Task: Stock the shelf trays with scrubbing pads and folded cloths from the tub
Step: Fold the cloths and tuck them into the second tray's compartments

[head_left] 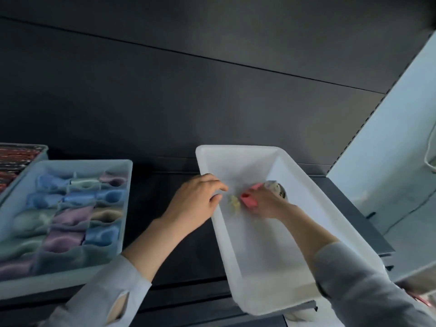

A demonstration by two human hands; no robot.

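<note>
A white plastic tub sits tilted on the dark shelf at centre right. My left hand grips the tub's left rim. Inside the tub, my right hand is closed on a pink scrubbing pad. A metallic scouring pad lies just behind that hand, and a small yellowish pad lies on the tub floor to its left. At the left, a pale grey shelf tray holds several folded cloths in blue, purple and green rows.
A second tray with red and dark items stands at the far left behind the cloth tray. The dark shelf shows between tray and tub. A pale wall and a white cord are on the right.
</note>
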